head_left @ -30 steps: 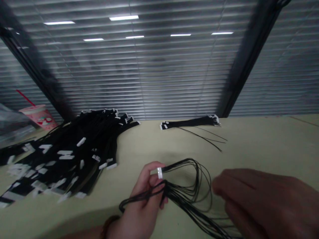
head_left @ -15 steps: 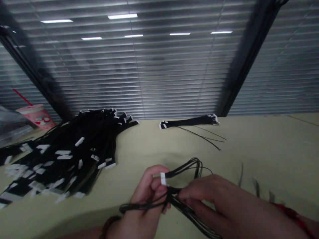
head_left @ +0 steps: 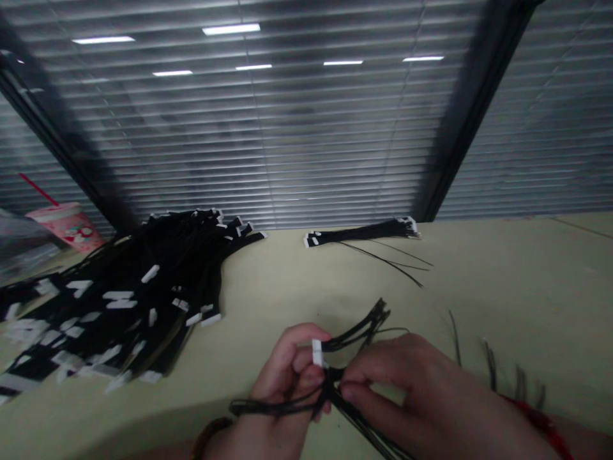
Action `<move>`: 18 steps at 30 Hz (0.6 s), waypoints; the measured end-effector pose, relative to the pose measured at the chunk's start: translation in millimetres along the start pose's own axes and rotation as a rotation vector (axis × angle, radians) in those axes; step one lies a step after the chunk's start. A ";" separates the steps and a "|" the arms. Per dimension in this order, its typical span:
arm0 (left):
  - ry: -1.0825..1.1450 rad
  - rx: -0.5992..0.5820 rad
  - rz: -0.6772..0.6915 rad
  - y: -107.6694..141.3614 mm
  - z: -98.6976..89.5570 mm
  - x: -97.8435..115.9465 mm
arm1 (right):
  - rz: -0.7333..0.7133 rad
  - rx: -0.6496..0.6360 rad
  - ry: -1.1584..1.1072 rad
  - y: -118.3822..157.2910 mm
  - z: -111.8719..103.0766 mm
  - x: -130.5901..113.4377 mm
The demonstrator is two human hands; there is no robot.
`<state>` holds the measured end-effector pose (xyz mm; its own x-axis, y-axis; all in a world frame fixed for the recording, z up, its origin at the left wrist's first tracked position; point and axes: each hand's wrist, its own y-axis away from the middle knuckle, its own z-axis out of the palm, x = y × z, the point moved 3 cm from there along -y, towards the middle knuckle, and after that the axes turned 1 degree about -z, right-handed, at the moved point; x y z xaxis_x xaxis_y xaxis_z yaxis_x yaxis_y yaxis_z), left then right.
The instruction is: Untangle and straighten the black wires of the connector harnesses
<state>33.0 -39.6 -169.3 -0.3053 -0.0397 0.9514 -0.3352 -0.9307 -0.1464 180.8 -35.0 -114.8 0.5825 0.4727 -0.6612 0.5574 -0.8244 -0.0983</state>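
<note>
My left hand (head_left: 292, 377) is closed around a bundle of thin black wires. A white connector (head_left: 317, 352) sticks up between its thumb and fingers. From the connector the black wires (head_left: 357, 332) loop out to the upper right, while other strands hang over my left wrist and run down to the lower right. My right hand (head_left: 407, 390) pinches part of the same bundle just right of the connector, thumb and forefinger pressed together. Loose wire ends show beyond the back of my right hand. What lies inside its fingertips is partly hidden.
On the left of the pale table (head_left: 502, 275) lies a big pile of black cables (head_left: 163, 275) with white connectors. A smaller cable bundle (head_left: 361, 232) rests at the back. A pink cup (head_left: 71, 227) with a red straw stands at far left, beside clear plastic (head_left: 29, 249). Blinds (head_left: 306, 128) rise behind.
Both hands stay close together on the wires. The wire loop above the connector has narrowed, and the connector has shifted slightly right and down. The view has moved a little.
</note>
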 end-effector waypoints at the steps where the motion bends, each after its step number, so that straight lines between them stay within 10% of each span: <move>1: 0.002 0.002 -0.012 -0.5 0.5 0.1 | -0.006 0.019 -0.005 -0.2 0.9 0.3; 18: 0.000 -0.039 -0.077 -3.2 5.3 -1.2 | -0.073 0.034 0.086 0.6 5.0 0.4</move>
<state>39.1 -38.4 -168.5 -0.2773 0.0310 0.9603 -0.3924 -0.9160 -0.0838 178.4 -36.8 -118.8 0.5905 0.5553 -0.5856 0.5806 -0.7963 -0.1697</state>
